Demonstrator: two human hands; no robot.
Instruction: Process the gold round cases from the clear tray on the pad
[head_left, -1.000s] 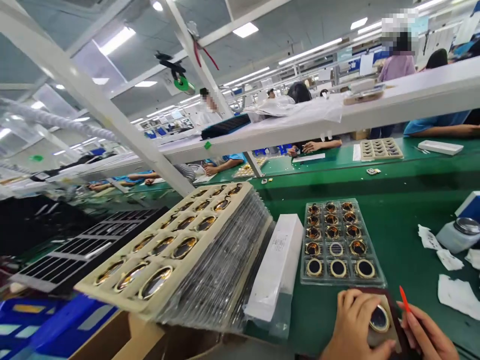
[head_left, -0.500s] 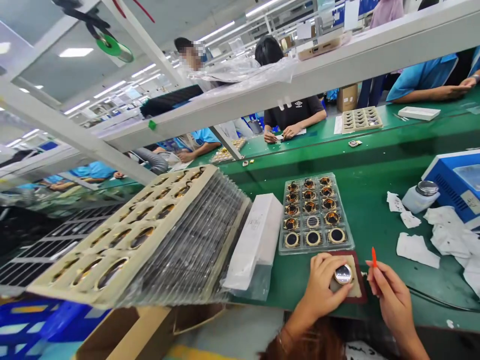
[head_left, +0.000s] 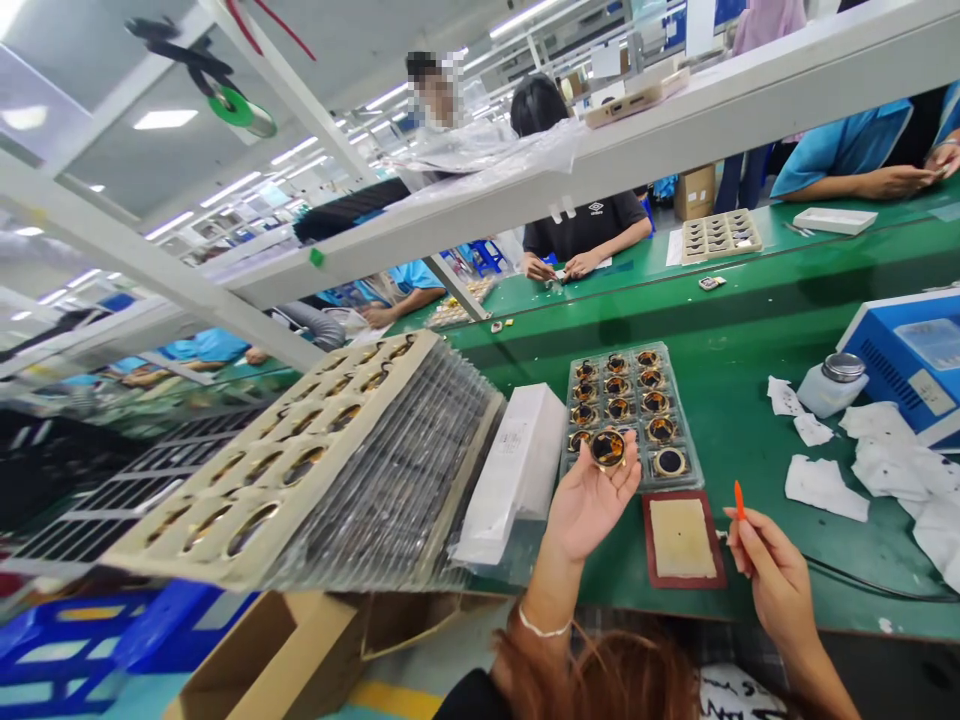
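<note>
My left hand (head_left: 589,510) is turned palm up, with a round gold-rimmed watch part (head_left: 608,448) held at the fingers, its dark and amber inner side facing up. It is over the lower left of a clear plastic tray (head_left: 703,482) filled with similar round parts, hiding some of them. My right hand (head_left: 769,570) pinches a slim tool with a pointed orange tip (head_left: 739,500) that points upward; the rest of the tool is inside the grip. Between my hands lies a beige pad (head_left: 679,540) on a dark red base.
A tall stack of trays (head_left: 375,460) stands at left, beside a long white box (head_left: 502,470). To the right are white wipes (head_left: 825,488), a metal-capped bottle (head_left: 832,385) and a blue machine (head_left: 900,350). A shelf beam (head_left: 480,210) crosses above; co-workers sit beyond.
My left hand has moved up and left from the pad to the tray, turning palm up; the watch part now shows its amber inside. My right hand has barely shifted.
</note>
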